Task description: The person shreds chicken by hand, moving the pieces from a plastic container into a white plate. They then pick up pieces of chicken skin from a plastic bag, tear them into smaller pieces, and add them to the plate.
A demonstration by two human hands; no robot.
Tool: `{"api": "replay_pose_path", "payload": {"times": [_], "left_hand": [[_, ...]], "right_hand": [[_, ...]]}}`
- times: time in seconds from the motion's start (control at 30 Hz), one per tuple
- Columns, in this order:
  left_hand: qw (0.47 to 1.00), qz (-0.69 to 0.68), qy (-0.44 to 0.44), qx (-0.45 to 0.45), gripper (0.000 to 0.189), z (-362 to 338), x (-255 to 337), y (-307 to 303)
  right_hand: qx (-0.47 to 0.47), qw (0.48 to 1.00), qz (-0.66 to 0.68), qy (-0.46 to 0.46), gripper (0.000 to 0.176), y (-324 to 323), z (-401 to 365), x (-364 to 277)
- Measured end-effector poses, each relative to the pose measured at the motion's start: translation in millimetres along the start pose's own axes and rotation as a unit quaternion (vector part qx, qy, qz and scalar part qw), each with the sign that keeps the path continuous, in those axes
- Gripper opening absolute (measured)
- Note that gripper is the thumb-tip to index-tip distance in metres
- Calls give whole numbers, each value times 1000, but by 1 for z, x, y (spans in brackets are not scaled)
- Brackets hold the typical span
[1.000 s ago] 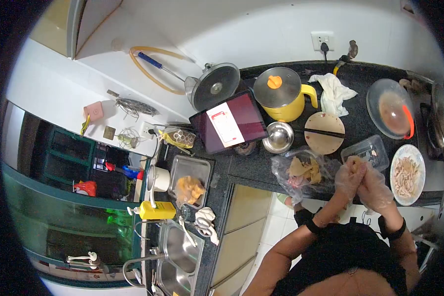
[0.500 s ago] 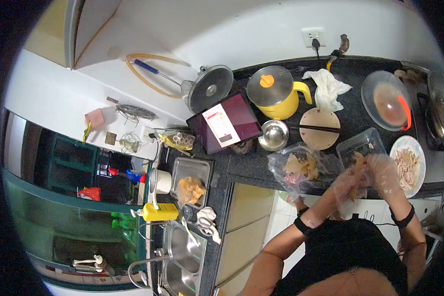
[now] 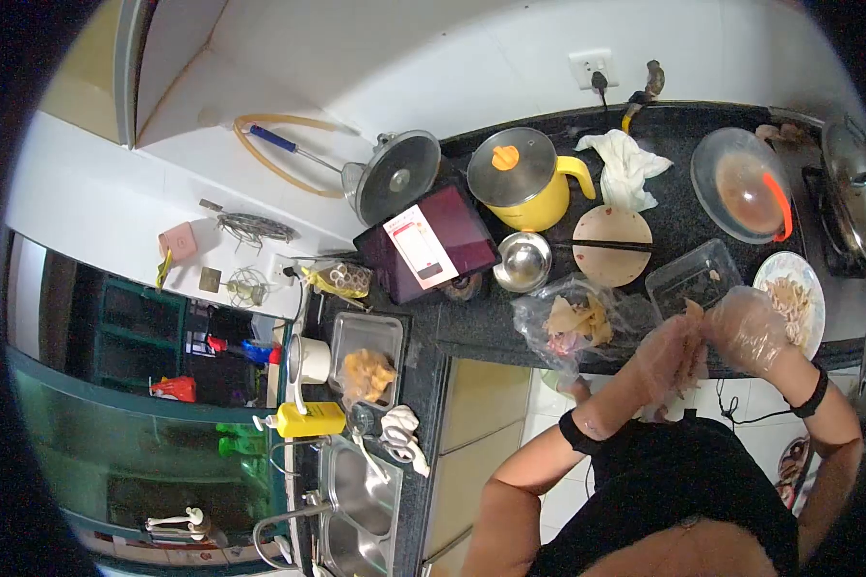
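Both my hands wear thin clear plastic gloves and meet at the counter's front edge. My left hand (image 3: 666, 358) and my right hand (image 3: 747, 327) are closed on one tan piece of food (image 3: 693, 313), held over a clear plastic container (image 3: 695, 276). To the right lies a white plate (image 3: 812, 332) heaped with pale shredded food. A clear plastic bag (image 3: 575, 322) with tan pieces sits just left of my hands.
On the black counter (image 3: 496, 317) stand a yellow electric kettle (image 3: 527, 181), a steel bowl (image 3: 522, 262), a round wooden board (image 3: 613, 245), a tablet (image 3: 426, 242), a white cloth (image 3: 625, 163) and a lidded dish (image 3: 741, 185). A tray (image 3: 366, 354), yellow bottle (image 3: 310, 419) and sink (image 3: 351, 495) lie left.
My hands rose from the counter edge toward the clear container, then spread slightly with the food piece between them. The view drifted a little; the counter things stay put.
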State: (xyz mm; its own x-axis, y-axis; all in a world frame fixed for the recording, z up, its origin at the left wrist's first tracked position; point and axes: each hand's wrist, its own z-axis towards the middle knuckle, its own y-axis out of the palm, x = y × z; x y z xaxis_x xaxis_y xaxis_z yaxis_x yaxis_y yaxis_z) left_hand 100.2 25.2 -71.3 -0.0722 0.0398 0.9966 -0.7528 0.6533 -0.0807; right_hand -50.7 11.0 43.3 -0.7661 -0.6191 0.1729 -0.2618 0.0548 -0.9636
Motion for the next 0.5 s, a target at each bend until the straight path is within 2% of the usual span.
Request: {"api": "replay_pose_path", "payload": {"times": [0.03,0.07,0.1,0.13,0.2,0.23,0.3,0.33,0.4,0.43,0.5], "left_hand": [[1000,-1,0,2,36,-1,5,-2],[953,-268,-136,29,34,-1,25,-6],[818,-511,-259,53,33,-1,36,-9],[817,-512,-260,54,33,-1,33,-10],[816,-499,-274,101,38,0,27,-15],[815,-499,-276,99,38,0,27,-20],[748,-568,-342,40,42,0,30,-32],[749,-567,-342,38,42,-1,30,-31],[704,-636,-313,46,41,0,29,-27],[705,-636,-312,45,41,-2,29,-28],[722,-633,-278,29,37,-4,30,-31]], "right_hand": [[-1,1000,-1,-2,6,1,2,-1],[15,999,7,-29,9,2,4,-2],[29,998,16,-56,13,3,6,-4],[28,998,16,-58,13,2,8,-5],[195,965,-131,-114,16,-5,14,-6],[193,966,-130,-112,16,-7,14,-7],[143,969,-140,-148,30,-11,15,-8],[143,969,-140,-146,30,-8,17,-8],[-38,991,7,-125,26,-1,25,-6],[-38,992,5,-124,26,-3,28,-6],[-134,985,35,-99,19,-8,37,-5]]}}
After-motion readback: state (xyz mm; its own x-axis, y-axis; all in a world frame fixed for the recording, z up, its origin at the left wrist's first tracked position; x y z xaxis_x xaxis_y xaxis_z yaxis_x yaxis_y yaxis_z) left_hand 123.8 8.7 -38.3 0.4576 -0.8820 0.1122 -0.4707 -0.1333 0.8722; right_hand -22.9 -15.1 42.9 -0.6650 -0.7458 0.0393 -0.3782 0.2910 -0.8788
